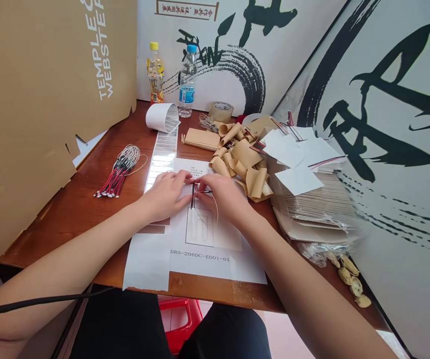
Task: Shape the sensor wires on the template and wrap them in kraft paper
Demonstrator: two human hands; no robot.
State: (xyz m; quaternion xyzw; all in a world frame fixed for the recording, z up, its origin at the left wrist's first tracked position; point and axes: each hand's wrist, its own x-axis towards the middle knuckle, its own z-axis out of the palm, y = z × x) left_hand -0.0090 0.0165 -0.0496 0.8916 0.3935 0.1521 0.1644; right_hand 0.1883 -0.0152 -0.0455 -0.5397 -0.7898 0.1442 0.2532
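Observation:
My left hand (165,194) and my right hand (225,193) meet over a printed paper sheet (218,269). Between their fingertips they pinch a thin wire lead (193,198). Its dark strands hang downward, and a pale loop of wire curves out below my right hand. The fingers cover most of the lead, so its ends are hard to make out. A line drawing and a code are printed on the sheet beneath. To the left lies a bundle of wire leads (119,169) with red and black wires, white loops and small white connectors.
A strip of labels (162,154) runs back to a curled label roll (158,118). Brown paper pieces (246,154) and stacked cards (308,199) fill the right side. Two bottles, a yellow-capped one (155,75) and a water bottle (187,82), stand behind. A cardboard panel (50,124) walls the left.

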